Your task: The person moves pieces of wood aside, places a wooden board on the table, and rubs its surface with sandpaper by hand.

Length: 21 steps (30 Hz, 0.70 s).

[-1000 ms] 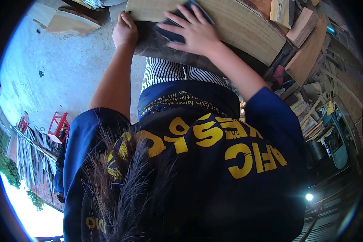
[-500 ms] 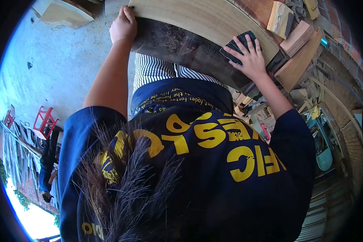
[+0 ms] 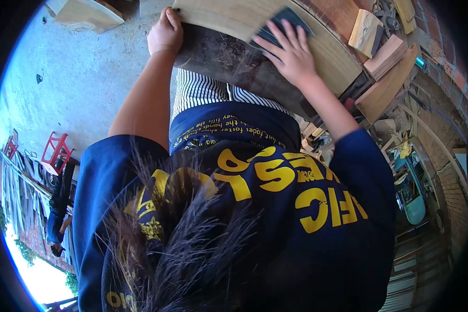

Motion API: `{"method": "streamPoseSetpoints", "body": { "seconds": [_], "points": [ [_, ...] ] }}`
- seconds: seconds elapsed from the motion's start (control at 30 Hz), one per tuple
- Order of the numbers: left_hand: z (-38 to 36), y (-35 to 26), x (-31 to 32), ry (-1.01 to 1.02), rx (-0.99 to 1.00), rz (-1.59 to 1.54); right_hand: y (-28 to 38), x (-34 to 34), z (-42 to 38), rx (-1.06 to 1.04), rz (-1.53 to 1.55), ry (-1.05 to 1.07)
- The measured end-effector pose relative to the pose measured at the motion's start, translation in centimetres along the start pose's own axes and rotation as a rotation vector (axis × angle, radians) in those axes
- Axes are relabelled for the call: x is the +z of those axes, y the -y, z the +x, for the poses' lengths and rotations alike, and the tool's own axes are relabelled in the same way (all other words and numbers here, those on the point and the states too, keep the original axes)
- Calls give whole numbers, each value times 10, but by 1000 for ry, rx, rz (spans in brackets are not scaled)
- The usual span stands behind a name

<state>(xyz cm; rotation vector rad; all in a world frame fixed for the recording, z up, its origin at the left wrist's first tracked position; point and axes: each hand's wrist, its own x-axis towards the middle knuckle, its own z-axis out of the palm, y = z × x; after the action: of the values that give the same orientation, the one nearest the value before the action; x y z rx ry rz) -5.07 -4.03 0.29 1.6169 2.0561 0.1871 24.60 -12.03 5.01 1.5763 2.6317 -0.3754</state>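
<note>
A pale, curved wooden board (image 3: 218, 18) lies across a dark, scuffed work surface (image 3: 218, 57) in front of my legs. At the board's left end my left hand (image 3: 165, 34) is closed around the edge, with the thumb on top. My right hand (image 3: 291, 54) presses a dark sheet, which looks like sandpaper (image 3: 301, 26), flat on the board's face. Its fingers are spread over the sheet, and the sheet's underside is hidden.
Wood offcuts (image 3: 365, 34) and a brown plank (image 3: 387, 88) lie to the right of the board. A wood slab (image 3: 86, 14) is at the upper left. Further left are a red stool (image 3: 57, 153) and another person (image 3: 57, 226). A turquoise machine (image 3: 413, 195) stands at the right.
My right hand has slid the sandpaper along the board, from near its right end toward the middle and away from my body. My left hand keeps its hold on the left end.
</note>
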Motion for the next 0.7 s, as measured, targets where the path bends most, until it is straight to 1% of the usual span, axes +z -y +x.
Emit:
{"method": "streamPoseSetpoints", "body": {
  "seconds": [0.07, 0.13, 0.17, 0.23, 0.27, 0.33, 0.47, 0.53, 0.57, 0.63, 0.7],
  "points": [
    [0, -2, -2, 8, -31, -36, -21, -14, -52, 59, 22, 90],
    [-2, -4, -4, 42, -58, -22, -46, -21, -100, 73, -19, 189],
    [-2, -7, -7, 48, -65, -15, -55, -24, -112, 65, -24, 190],
    [-2, -4, -2, 15, -45, -1, -68, -28, -119, -37, -25, 281],
    [-2, -2, -1, -8, -16, 21, -68, -26, -108, -42, -27, 277],
    [-1, -4, -5, 14, -23, 25, -53, -22, -61, -131, 54, 208],
    [-2, -3, -4, 12, -14, 0, 9, -5, 64, -121, 41, -53],
    [-1, -6, -5, -9, -4, -14, 32, -1, 114, -125, 71, -117],
    [-1, -7, -6, 8, -27, -12, 38, -9, 135, -129, 118, -174],
    [-3, -9, -8, 25, -57, -21, 47, -16, 160, -113, 203, -264],
    [-2, -9, -7, 40, -50, -16, 44, -13, 162, -91, 208, -280]
  ]
}}
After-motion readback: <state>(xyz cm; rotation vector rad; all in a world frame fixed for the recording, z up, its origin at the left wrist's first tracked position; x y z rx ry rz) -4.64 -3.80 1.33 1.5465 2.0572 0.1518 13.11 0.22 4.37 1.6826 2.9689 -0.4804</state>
